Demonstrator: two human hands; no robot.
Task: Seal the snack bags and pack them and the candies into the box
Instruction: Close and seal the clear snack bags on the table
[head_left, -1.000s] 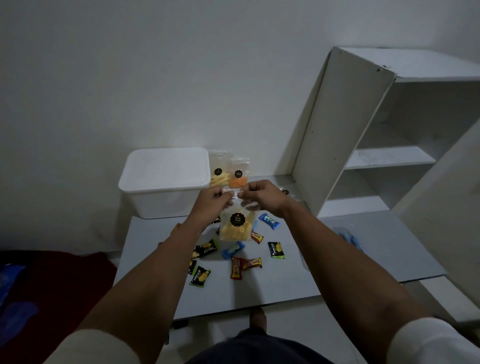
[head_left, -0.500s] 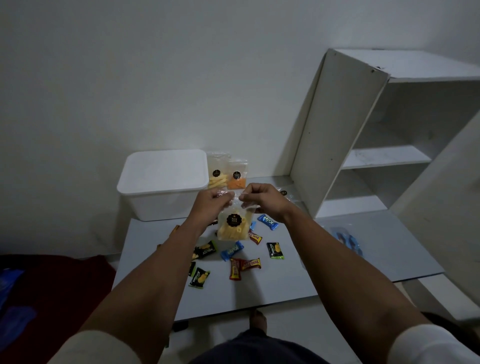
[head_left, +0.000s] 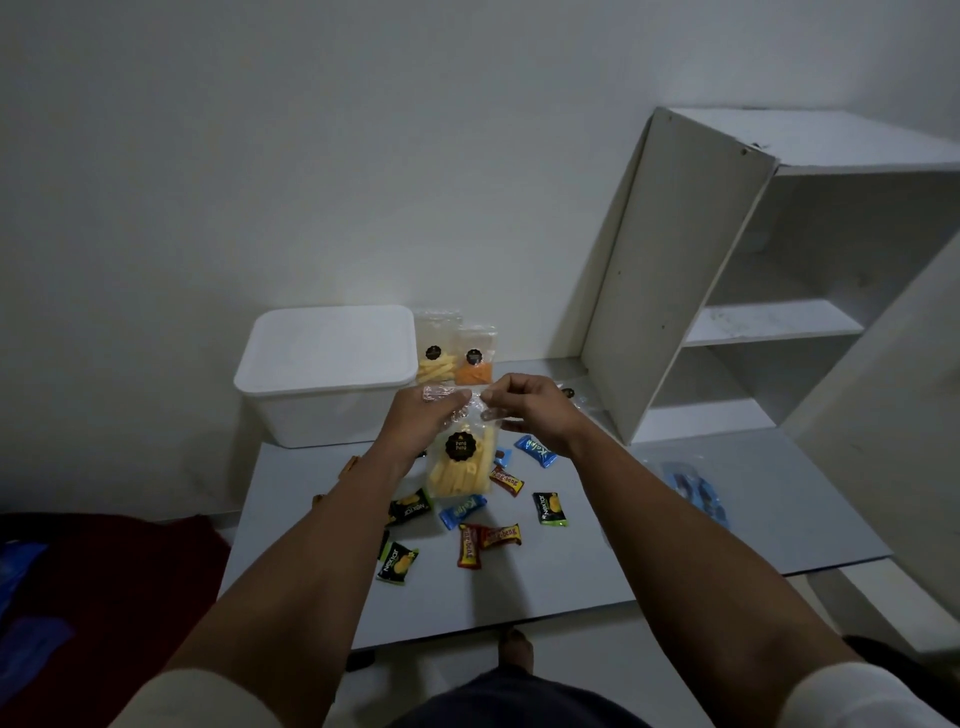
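Clear plastic snack bag of yellow sticks (head_left: 460, 467) hangs above the grey bench (head_left: 571, 571), in front of the lidded white plastic box (head_left: 327, 371). Left hand (head_left: 423, 415) and right hand (head_left: 524, 402) fingers pinch its top edge, now pulled slightly wider apart than before. Wrapped candies (head_left: 488, 538) lie scattered beneath.

The box (head_left: 324, 374) is plain white. The held bag (head_left: 460, 467) is clear — pale yellow sticks, a black round label. Behind it, one bag (head_left: 435, 353) shows yellow, another (head_left: 475, 358) orange. Candies (head_left: 467, 514) on the grey board (head_left: 571, 561) — black-green, blue, red.
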